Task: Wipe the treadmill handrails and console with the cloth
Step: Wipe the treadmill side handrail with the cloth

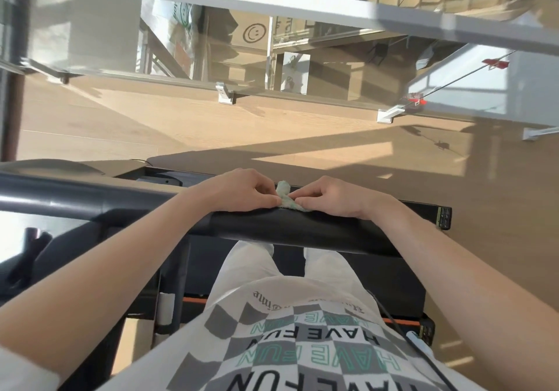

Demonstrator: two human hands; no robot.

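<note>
A small pale green-and-white cloth [286, 198] lies bunched on top of the black padded handrail [302, 233] that crosses the view in front of my body. My left hand [242, 189] and my right hand [332, 194] sit on the rail on either side of the cloth. Both pinch the cloth's edges with curled fingertips, and their fingers nearly meet in the middle. The rail continues left into a grey bar [60, 198]. The treadmill deck [393, 285] lies below the rail, around my legs.
Wooden floor [181, 127] stretches beyond the treadmill to a glass balustrade [302, 67] with metal clamps. A dark frame part [27, 254] with a lever sits at the lower left. A black cable [402, 333] hangs across my shirt at the right.
</note>
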